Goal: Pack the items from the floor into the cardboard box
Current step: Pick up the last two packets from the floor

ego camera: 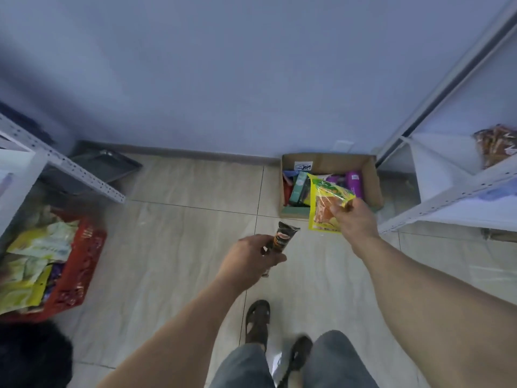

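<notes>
1. An open brown cardboard box (pixel 370 180) sits on the pale tiled floor (pixel 181 247) against the wall, just beside white metal shelving (pixel 447 203); it already contains green, purple and red packages.
2. The right hand (pixel 356 219) has its fingers clamped on a yellow plastic snack bag (pixel 324 203), held at the box's near edge.
3. The left hand (pixel 251 259) has its fingers closed around a slim dark brown wrapped snack bar (pixel 284 238), above the floor, short of the box.
4. A red plastic crate (pixel 81 264) of packets stands at far left.

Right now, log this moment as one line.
left hand: holds dark snack packet | right hand: holds yellow snack bag over cardboard box | box part-filled
</notes>
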